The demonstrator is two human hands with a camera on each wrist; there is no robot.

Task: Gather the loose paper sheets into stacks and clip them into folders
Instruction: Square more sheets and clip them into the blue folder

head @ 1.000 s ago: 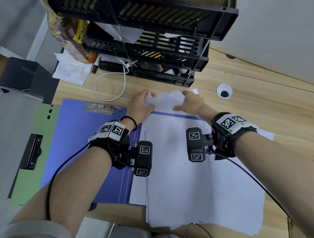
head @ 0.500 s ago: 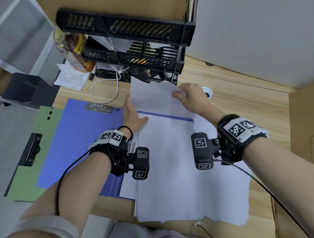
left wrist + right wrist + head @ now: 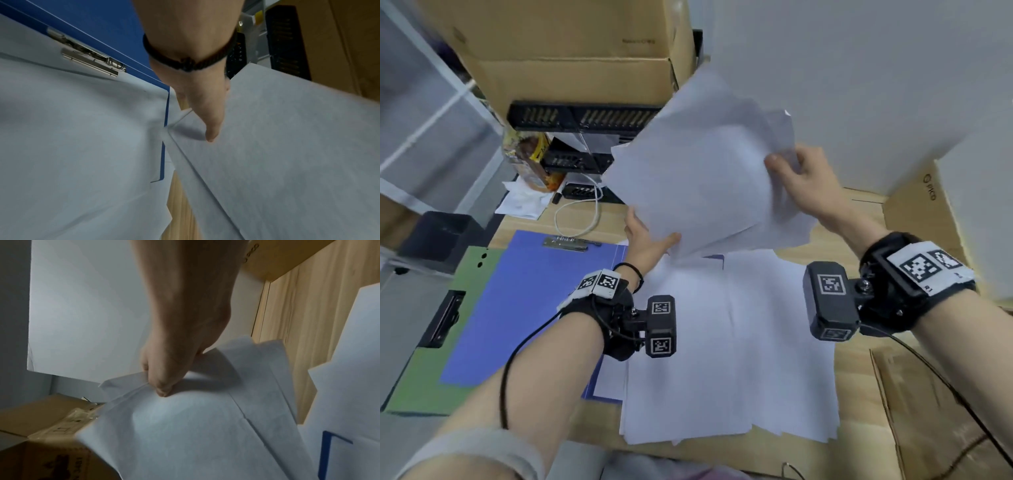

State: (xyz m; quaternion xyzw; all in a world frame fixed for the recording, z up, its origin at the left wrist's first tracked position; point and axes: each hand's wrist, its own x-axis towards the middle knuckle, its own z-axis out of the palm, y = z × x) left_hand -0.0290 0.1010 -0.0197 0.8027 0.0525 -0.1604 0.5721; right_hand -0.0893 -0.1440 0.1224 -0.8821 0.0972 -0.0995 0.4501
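A bundle of white paper sheets [image 3: 698, 178] hangs tilted above the desk between both hands. My left hand [image 3: 647, 240] holds its lower left corner, thumb [image 3: 211, 129] lying on top of the sheets [image 3: 287, 146] and fingers hidden beneath. My right hand [image 3: 798, 174] pinches the upper right corner, which crumples under the thumb [image 3: 162, 386]. More loose sheets [image 3: 729, 342] lie fanned on the desk below, partly over an open blue folder [image 3: 527, 301] with a metal clip [image 3: 570, 242]. A green folder [image 3: 414, 377] with a black clip [image 3: 445, 318] lies under the blue one.
A black tray rack [image 3: 585, 120] stands at the back with cardboard boxes [image 3: 568, 51] on top. A snack bag [image 3: 534, 161], crumpled tissue [image 3: 524, 202] and a white cable [image 3: 578, 212] sit beside it. Cardboard [image 3: 928, 212] lines the right side.
Both hands have lifted the bundle of sheets off the desk pile, raising and tilting it in the air. The head view has tipped upward.
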